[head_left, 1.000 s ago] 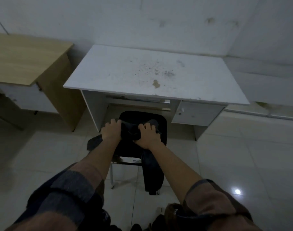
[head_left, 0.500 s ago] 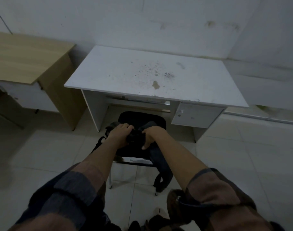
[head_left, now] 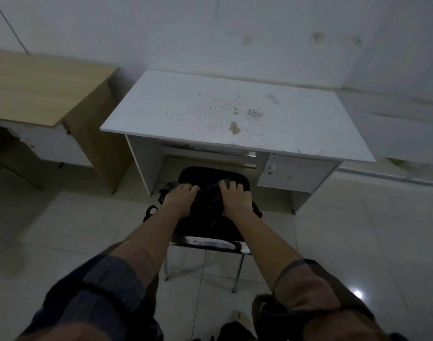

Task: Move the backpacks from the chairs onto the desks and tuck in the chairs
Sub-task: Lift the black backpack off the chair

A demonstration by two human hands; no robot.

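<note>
Black fabric, soft and slumped: one backpack (head_left: 209,212), item in hand. It lies on the seat of the chair (head_left: 210,179), over the seat's near part, with a strap loop hanging off the left edge and another fold trailing past the right edge. The chair's dark backrest rises just behind it, and the chrome front rail of the seat shows below it.

Our left hand (head_left: 179,201) lies on the bag's left upper side, fingers curled down into the cloth. Our right hand (head_left: 235,199) sits on the right upper side, fingers bent over a ridge of fabric and thumb pressing the near face. Both look closed on the pack, one per side; we judge this a two-handed hold chosen because the bag is limp and would sag or swing from a single grip.

White desk (head_left: 235,114): stands directly behind the chair, against the wall, its top stained and speckled toward the middle and near edge. The chair faces its knee space, partly out; we take that placing as handy for a straight lift forward onto the top, then a push under.

Wooden desk (head_left: 43,89): to the left, just beside the white one.

Surface detail on the pack is too dark to tell; zips and pockets unreadable.
</note>
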